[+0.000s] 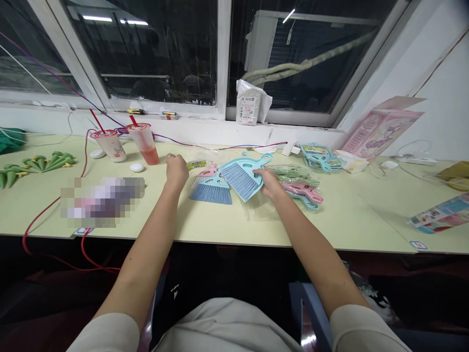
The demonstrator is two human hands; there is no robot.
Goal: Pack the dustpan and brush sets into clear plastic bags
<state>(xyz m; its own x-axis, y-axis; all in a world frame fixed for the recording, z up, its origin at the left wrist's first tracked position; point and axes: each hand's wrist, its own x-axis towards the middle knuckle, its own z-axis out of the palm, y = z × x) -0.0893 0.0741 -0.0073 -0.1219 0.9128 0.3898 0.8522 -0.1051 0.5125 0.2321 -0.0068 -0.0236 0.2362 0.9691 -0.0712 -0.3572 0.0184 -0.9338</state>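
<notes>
My right hand (270,182) grips a light-blue dustpan (261,165) by its right side, tilted up over the table. A small brush with grey-blue bristles (240,181) lies against the pan's face. My left hand (177,169) is closed, its fingers curled; whatever it may hold is hidden. Just right of it lie a clear plastic wrapper with a yellow-green label (197,165) and a pink brush (207,172). Another light-blue brush (211,190) rests on the table, bristles toward me, between my hands.
Wrapped pink, green and blue sets (302,188) lie right of my right hand, with more blue ones (320,157) behind. Two drink cups (145,146) with straws stand at left. A red cable (47,208) crosses the table edge. A pink box (383,129) leans at right.
</notes>
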